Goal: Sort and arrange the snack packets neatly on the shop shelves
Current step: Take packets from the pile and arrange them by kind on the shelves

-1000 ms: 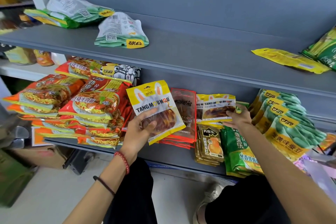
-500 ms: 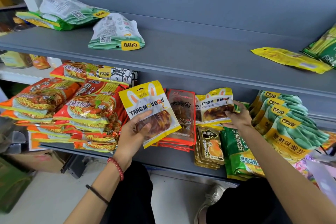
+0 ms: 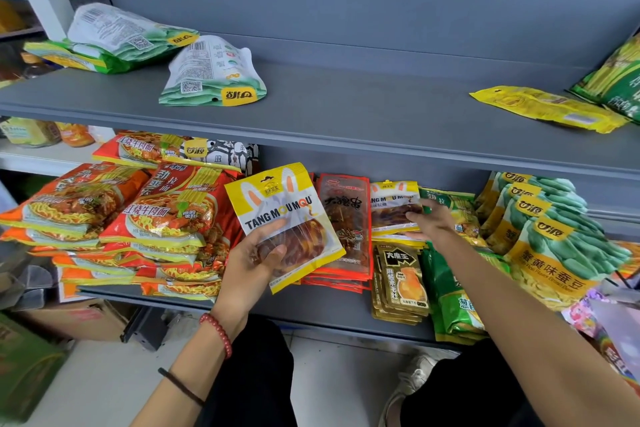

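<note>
Yellow packets (image 3: 277, 204) (image 3: 393, 199), two, gripped by two hands (image 3: 254, 265) (image 3: 431, 222).

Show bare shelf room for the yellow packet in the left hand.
Upper shelf: wide bare middle between white-green pouch and flat yellow packet. Lower shelf: only a thin front strip in front of red packets; crowded from noodle packs to green bean bags.

Grey shelves (image 3: 363, 107) under scattered snack packets (image 3: 214, 76)
</note>
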